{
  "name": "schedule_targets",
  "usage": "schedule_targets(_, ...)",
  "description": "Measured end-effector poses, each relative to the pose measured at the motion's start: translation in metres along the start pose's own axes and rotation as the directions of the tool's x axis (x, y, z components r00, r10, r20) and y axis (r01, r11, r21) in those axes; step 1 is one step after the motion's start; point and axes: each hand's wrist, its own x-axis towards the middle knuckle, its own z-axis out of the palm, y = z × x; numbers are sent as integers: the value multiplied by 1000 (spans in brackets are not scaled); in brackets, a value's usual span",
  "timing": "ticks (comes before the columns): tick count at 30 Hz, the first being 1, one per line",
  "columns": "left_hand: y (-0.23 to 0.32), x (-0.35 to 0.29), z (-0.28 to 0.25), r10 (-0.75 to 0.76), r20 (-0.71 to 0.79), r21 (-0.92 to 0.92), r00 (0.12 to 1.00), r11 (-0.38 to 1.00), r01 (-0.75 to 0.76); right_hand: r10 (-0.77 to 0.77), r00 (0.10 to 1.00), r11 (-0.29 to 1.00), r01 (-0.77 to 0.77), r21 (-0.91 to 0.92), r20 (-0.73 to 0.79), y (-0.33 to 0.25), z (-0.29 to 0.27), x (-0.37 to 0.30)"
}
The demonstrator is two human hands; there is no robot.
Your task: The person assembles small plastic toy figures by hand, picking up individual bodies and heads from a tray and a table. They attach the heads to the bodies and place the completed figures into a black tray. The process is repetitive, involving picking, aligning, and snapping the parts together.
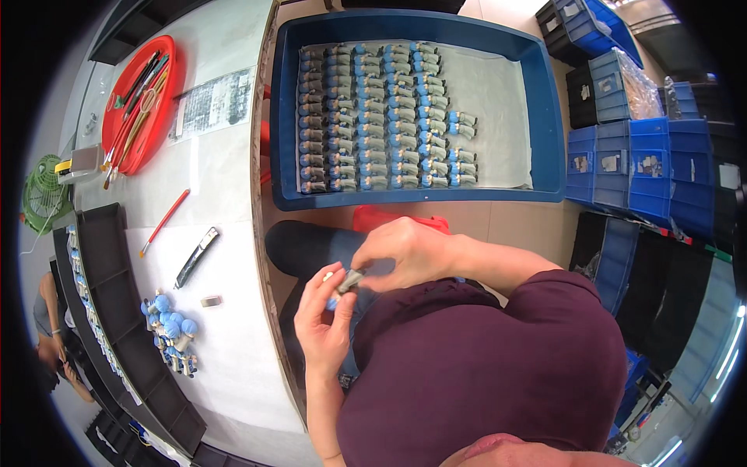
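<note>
My left hand (323,315) is raised over my lap, its fingers closed round a small figurine (350,281) with a grey body and some blue. My right hand (406,253) is bent in close from the other side, its fingertips at the figurine's grey end. Those fingertips are partly smeared by motion, so whether they grip it is unclear. Beyond my knees, a dark blue tray (420,201) holds rows of similar blue-and-grey figurines (372,117) lying on a white sheet. A loose heap of blue-headed figurines (170,327) is on the white table to my left.
On the table (218,179) are a red-handled brush (165,222), a dark tube (196,257), a small block (211,301) and a red basin (177,86) with brushes. A black compartment rack (128,296) stands farther left. Blue bins (647,159) are stacked at the right.
</note>
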Motion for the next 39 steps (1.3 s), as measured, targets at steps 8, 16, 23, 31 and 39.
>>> schedule_targets(8,1,-66,-62,151,-691,125,707,988,-88,166,699,643,-612,-461,-695,149,-126,-55)
schedule_targets(16,-40,-98,-98,-57,-940,-66,336,998,-14,504,491,174,-863,-474,-710,197,-147,-87)
schedule_targets(23,-45,-96,-95,-102,-940,-119,325,992,-35,463,579,284,-814,-506,-672,208,-148,-105)
schedule_targets(31,-46,-97,-94,-107,-937,-116,334,993,-9,600,566,281,-811,-513,-566,203,-155,-115)
schedule_targets(39,-46,-95,-95,-106,-934,-114,342,994,-3,223,706,394,-696,-600,-672,222,-176,-88)
